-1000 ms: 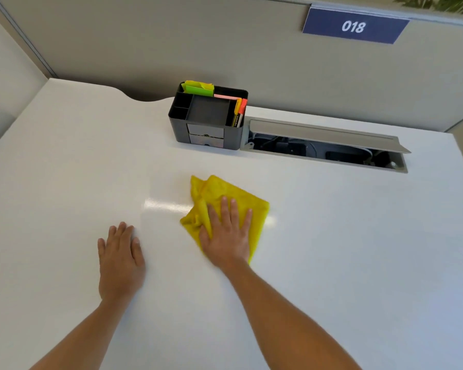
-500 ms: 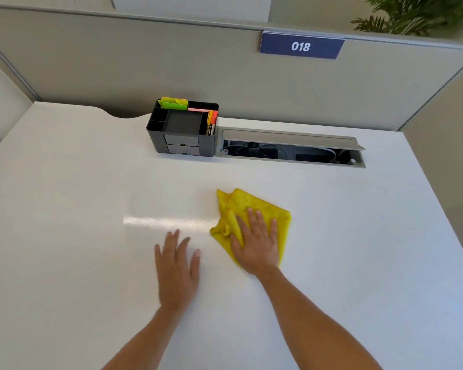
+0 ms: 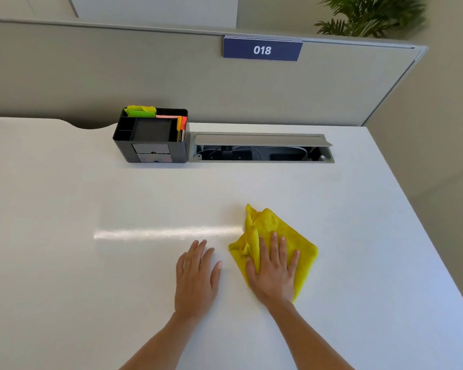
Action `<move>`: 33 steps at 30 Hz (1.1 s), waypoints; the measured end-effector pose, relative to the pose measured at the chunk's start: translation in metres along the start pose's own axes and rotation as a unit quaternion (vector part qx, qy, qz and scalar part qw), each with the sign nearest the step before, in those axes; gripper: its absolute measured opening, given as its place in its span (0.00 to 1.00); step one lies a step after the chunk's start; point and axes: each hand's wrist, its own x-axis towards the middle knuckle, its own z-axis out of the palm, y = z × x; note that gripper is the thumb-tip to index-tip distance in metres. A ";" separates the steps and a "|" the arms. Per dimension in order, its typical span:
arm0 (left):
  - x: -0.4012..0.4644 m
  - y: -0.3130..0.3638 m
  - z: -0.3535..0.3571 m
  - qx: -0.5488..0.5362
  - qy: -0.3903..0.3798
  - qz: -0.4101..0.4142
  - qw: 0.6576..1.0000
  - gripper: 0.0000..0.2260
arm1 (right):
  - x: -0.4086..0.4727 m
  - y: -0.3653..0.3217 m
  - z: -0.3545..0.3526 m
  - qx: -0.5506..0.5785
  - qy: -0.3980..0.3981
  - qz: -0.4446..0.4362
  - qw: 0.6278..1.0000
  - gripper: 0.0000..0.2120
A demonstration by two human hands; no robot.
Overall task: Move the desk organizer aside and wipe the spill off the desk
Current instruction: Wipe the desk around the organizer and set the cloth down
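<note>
Right hand (image 3: 274, 271) flat, fingers spread wide, palm pressing a yellow cloth (image 3: 274, 231) onto the white desk (image 3: 372, 263); not gripped, merely pinned under the palm, presumably so the whole pad drags across the surface. Cloth bunched along its left edge, loose corner sticking up toward the far side. Left hand (image 3: 197, 279) flat on bare desk just beside the cloth, fingers together, nothing held; likely there as a brace while leaning in.

Desk organizer (image 3: 151, 138) parked at the far edge against the partition (image 3: 91, 70), well apart from both hands, touching or nearly touching the open cable tray (image 3: 262, 148) on its right. Sticky notes and markers upright in its rear compartments, two small drawers in front. Judged already set aside, leaving the working area open.

Spill itself not discernible: only a bright streak (image 3: 166, 233) left of the cloth, either reflected light or a damp trail, cannot tell which. Desk under the cloth hidden. Tray contents dark, only cables vaguely visible. Both forearms cut off at the lower frame. Plant (image 3: 372, 14) behind the partition partly cropped.
</note>
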 end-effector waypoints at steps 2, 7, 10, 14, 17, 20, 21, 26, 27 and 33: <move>0.001 -0.003 0.005 0.007 -0.008 0.005 1.000 0.18 | -0.001 0.000 0.003 -0.018 -0.007 -0.030 0.999 0.34; 0.003 -0.006 0.011 0.018 -0.030 0.017 0.999 0.17 | 0.016 0.013 0.010 -0.043 -0.013 -0.142 0.989 0.35; 0.003 -0.006 0.010 0.022 -0.041 0.011 0.999 0.17 | 0.045 0.019 0.009 -0.045 -0.025 -0.192 0.980 0.34; 0.003 -0.007 0.011 0.031 -0.045 0.004 0.998 0.17 | 0.093 0.022 0.002 -0.054 -0.054 -0.173 0.982 0.33; 0.004 -0.006 0.012 0.031 -0.047 0.001 0.998 0.17 | 0.120 0.015 0.001 -0.034 -0.047 -0.092 0.994 0.33; 0.005 -0.004 0.013 0.035 -0.048 -0.004 0.998 0.16 | 0.140 -0.004 0.002 -0.014 -0.031 -0.020 0.999 0.33; 0.004 -0.004 0.012 0.037 -0.049 -0.003 0.998 0.16 | 0.146 -0.011 0.003 -0.011 -0.031 -0.011 0.999 0.33; 0.006 -0.004 0.014 0.046 -0.056 -0.007 0.997 0.16 | 0.172 -0.043 0.012 -0.025 -0.046 -0.043 0.998 0.35; 0.006 -0.004 0.014 0.046 -0.057 -0.009 0.997 0.16 | 0.176 -0.049 0.014 -0.032 -0.051 -0.067 0.996 0.35; 0.007 -0.007 0.015 0.031 -0.054 -0.005 0.998 0.16 | 0.207 -0.025 0.008 -0.043 -0.075 -0.202 0.976 0.35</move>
